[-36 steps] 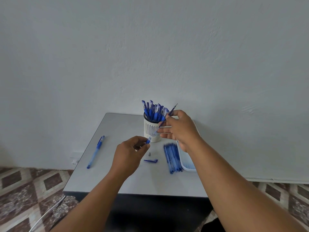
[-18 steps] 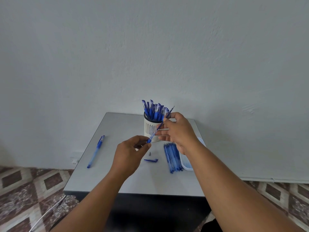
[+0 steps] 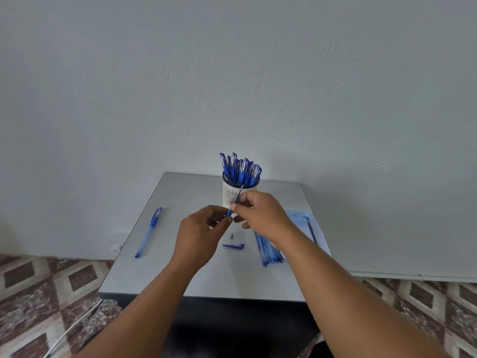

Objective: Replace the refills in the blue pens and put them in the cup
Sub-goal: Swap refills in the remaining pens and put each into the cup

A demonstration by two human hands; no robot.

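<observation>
My left hand (image 3: 204,233) holds a blue pen barrel (image 3: 228,212) over the middle of the grey table (image 3: 180,275); most of the barrel is hidden in the hand. My right hand (image 3: 260,218) pinches a thin refill (image 3: 238,195) whose lower end meets the barrel's open end. Just behind stands the white slotted cup (image 3: 228,195) packed with several capped blue pens (image 3: 241,169). A small metal tip (image 3: 231,236) and a blue cap (image 3: 233,245) lie on the table below my hands.
One whole blue pen (image 3: 149,232) lies near the table's left edge. A bundle of refills (image 3: 267,250) lies under my right forearm, beside a pale blue tray (image 3: 300,218) holding one refill. The wall stands close behind. A white cable (image 3: 69,329) runs over the patterned floor.
My right hand has come down and left from beside the cup's pens to meet my left hand, and the refill now stands steeper with its end at the barrel.
</observation>
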